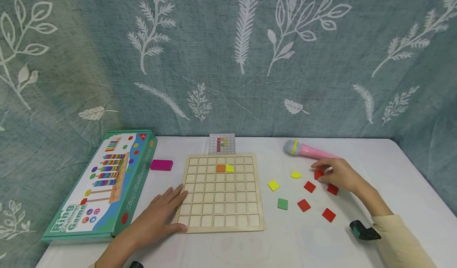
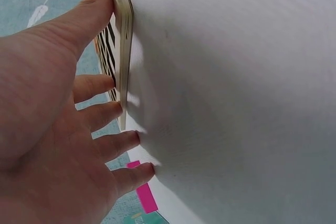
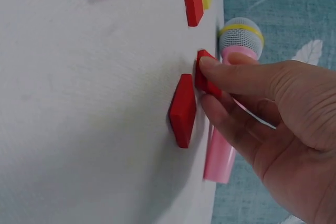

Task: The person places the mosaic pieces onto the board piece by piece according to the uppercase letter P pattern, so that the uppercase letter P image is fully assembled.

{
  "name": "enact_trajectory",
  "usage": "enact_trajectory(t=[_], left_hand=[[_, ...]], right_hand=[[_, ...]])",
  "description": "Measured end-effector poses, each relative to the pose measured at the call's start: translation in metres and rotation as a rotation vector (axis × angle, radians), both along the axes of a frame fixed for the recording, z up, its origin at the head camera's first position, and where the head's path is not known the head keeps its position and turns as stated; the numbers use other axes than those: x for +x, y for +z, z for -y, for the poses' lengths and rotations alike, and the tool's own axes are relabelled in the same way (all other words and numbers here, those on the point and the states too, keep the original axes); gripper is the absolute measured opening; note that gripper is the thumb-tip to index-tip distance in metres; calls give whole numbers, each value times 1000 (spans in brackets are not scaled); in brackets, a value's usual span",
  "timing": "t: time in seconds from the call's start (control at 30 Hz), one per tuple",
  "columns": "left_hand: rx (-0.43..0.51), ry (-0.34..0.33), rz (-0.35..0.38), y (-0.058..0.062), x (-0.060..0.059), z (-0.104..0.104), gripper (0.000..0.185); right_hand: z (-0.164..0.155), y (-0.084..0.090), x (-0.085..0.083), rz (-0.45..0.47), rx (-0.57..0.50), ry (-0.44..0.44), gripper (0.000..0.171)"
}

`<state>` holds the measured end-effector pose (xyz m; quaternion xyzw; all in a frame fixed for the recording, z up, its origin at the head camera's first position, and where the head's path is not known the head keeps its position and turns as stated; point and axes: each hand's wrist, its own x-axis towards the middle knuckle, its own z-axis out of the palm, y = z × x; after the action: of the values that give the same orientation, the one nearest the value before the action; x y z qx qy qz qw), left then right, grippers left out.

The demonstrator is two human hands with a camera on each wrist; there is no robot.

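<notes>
A wooden grid board [image 1: 219, 197] lies flat, an orange square tile [image 1: 221, 168] and a yellow quarter-round tile [image 1: 230, 168] side by side in its upper cells. My left hand [image 1: 160, 214] rests at the board's left edge, fingers spread, thumb on the near corner; the left wrist view shows the fingers fairly straight against the board's side. On the right, my right hand [image 1: 337, 174] pinches a red square tile [image 3: 202, 83] between thumb and fingers, at the tabletop. Several other red square tiles [image 1: 304, 205] lie around that hand, one close below it [image 3: 183, 111].
A pink toy microphone [image 1: 315, 151] lies behind the right hand. Between board and red tiles are a yellow square [image 1: 273, 186], a yellow quarter-round [image 1: 295, 174] and a green square [image 1: 282, 204]. A pattern card [image 1: 222, 144], magenta block [image 1: 162, 165] and game box [image 1: 103, 184] stand farther back and left.
</notes>
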<state>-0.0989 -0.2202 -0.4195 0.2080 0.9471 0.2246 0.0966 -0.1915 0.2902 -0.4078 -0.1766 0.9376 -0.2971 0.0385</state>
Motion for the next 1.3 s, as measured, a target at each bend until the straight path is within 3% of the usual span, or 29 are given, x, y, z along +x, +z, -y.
enact_trajectory(t=[0.37, 0.67, 1.3], left_hand=[[-11, 0, -12, 1, -1, -1, 92], [-10, -2, -18, 0, -1, 0, 92], [0, -1, -1, 1, 0, -1, 92]], right_hand=[[8, 9, -5, -15, 28, 39, 30], [25, 15, -8, -62, -14, 107, 31], [71, 20, -22, -34, -64, 180, 29]])
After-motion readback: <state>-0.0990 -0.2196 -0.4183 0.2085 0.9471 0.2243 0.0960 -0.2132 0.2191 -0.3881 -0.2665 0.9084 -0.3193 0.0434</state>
